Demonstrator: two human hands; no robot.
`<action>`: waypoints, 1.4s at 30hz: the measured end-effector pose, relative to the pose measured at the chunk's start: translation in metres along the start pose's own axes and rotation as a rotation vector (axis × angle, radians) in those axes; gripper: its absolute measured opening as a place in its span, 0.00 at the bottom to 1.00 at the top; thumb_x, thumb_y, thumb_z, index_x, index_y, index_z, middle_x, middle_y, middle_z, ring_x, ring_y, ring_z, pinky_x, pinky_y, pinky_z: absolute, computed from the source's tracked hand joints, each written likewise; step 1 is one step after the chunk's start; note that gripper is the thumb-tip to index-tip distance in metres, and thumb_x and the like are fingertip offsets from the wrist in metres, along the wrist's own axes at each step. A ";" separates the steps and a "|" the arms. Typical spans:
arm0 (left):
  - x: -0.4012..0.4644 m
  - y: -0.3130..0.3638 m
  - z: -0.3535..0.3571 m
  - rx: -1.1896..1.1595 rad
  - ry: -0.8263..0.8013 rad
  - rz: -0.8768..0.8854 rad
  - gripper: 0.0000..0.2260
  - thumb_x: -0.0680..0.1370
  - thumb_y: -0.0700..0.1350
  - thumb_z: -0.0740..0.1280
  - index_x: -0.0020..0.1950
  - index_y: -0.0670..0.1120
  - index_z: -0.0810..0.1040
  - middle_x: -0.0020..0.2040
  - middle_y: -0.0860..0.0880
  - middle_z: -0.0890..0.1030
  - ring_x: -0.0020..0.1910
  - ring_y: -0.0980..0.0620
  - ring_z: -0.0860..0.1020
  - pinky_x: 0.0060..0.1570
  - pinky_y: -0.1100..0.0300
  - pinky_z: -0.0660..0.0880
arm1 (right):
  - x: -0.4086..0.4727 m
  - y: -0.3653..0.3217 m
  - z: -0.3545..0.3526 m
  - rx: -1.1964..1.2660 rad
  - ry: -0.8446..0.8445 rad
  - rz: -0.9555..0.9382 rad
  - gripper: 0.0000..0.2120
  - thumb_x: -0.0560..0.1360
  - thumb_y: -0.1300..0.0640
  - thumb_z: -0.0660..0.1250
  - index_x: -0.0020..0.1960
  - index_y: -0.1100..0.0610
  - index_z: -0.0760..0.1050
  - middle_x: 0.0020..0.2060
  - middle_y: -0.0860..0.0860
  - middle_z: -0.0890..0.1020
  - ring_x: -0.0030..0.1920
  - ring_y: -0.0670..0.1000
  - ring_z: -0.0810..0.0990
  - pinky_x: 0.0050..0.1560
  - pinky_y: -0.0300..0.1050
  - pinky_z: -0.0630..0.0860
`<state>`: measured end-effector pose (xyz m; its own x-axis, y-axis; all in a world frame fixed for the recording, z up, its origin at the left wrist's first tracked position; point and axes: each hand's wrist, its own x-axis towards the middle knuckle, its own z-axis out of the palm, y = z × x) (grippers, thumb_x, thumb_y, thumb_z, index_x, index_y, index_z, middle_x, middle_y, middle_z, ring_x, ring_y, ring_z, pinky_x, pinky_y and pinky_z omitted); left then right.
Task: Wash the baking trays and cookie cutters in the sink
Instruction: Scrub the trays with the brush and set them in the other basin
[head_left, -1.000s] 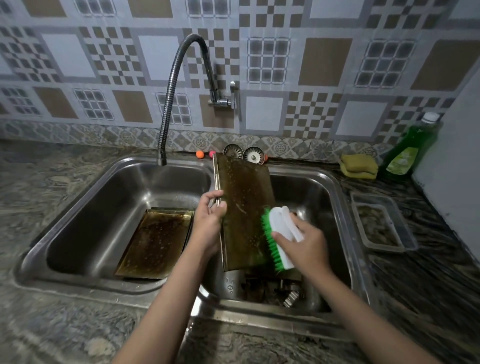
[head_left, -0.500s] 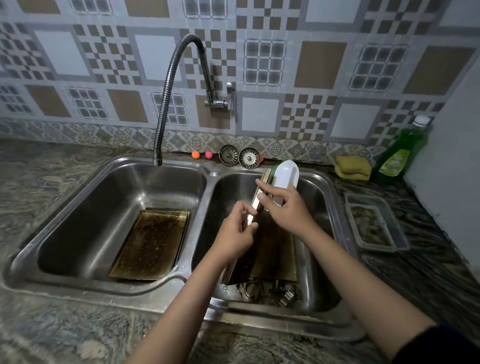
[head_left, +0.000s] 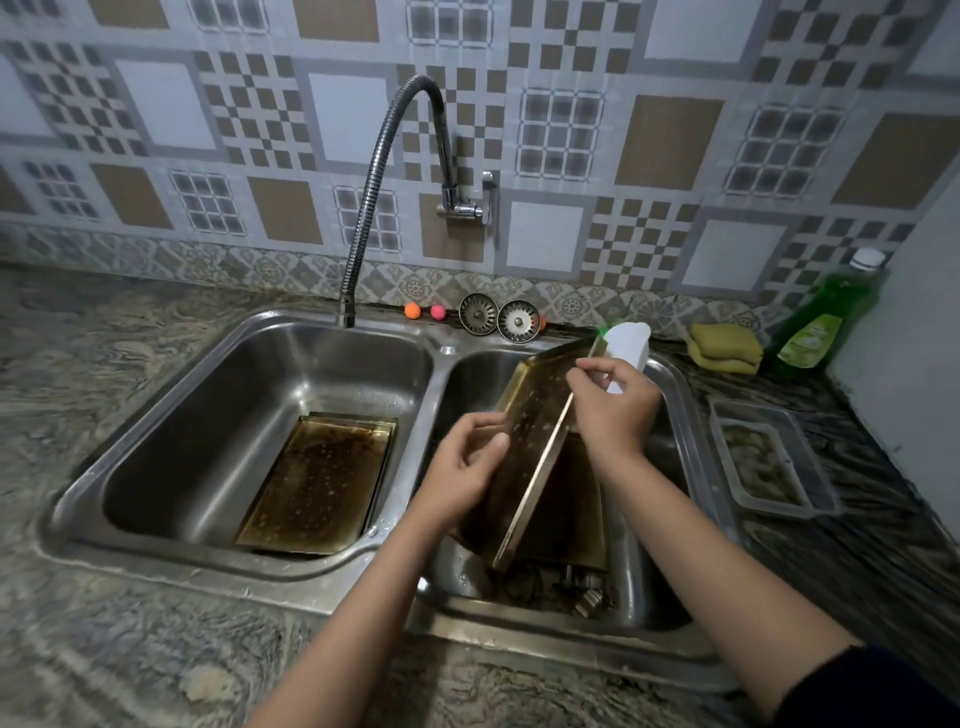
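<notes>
A greasy brown baking tray (head_left: 535, 436) stands tilted on edge in the right basin of the double sink (head_left: 441, 345). My left hand (head_left: 462, 467) grips its left rim. My right hand (head_left: 615, 410) holds the white scrub brush (head_left: 626, 345) and pinches the tray's right rim near the top. Another tray (head_left: 569, 514) lies under it in the right basin. Several metal cookie cutters (head_left: 584, 597) lie at that basin's front. Stacked dirty trays (head_left: 317, 483) rest flat in the left basin.
A flexible tap (head_left: 374, 208) hangs over the left basin. Two sink strainers (head_left: 498, 316) and small coloured balls (head_left: 423, 310) sit behind the sink. Yellow sponges (head_left: 724, 348), a green soap bottle (head_left: 821, 322) and a clear plastic container (head_left: 769, 457) stand on the right counter.
The scrubbing has stopped; my right hand moved with the brush from the tray's face up to its far edge. The tray has turned, so its dirty inside now faces left.
</notes>
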<state>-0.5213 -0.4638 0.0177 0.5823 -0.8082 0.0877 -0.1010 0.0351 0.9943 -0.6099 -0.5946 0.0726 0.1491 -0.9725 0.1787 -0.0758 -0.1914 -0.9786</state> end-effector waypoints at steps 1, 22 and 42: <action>0.002 -0.003 -0.010 0.062 0.064 -0.024 0.10 0.78 0.46 0.65 0.59 0.50 0.75 0.58 0.50 0.78 0.60 0.52 0.76 0.58 0.60 0.74 | 0.000 -0.005 -0.001 0.045 0.002 0.008 0.09 0.66 0.62 0.73 0.37 0.48 0.81 0.35 0.47 0.82 0.38 0.43 0.80 0.39 0.38 0.76; 0.007 -0.041 -0.205 -0.404 0.198 -0.403 0.16 0.75 0.31 0.62 0.61 0.42 0.76 0.43 0.44 0.83 0.33 0.52 0.81 0.33 0.61 0.79 | -0.003 0.009 0.032 0.264 -0.206 0.195 0.06 0.71 0.60 0.73 0.46 0.52 0.81 0.40 0.50 0.81 0.36 0.41 0.77 0.40 0.35 0.75; 0.060 -0.108 -0.299 0.573 0.283 -0.536 0.13 0.78 0.39 0.64 0.61 0.48 0.76 0.61 0.45 0.77 0.60 0.48 0.74 0.61 0.54 0.70 | 0.019 0.097 -0.028 -0.231 -0.131 0.147 0.22 0.73 0.58 0.72 0.66 0.52 0.74 0.62 0.54 0.77 0.58 0.58 0.78 0.52 0.55 0.79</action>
<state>-0.2347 -0.3401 -0.0662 0.8412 -0.4492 -0.3009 -0.1027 -0.6791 0.7268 -0.6421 -0.6350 -0.0158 0.2446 -0.9696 0.0075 -0.3260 -0.0895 -0.9411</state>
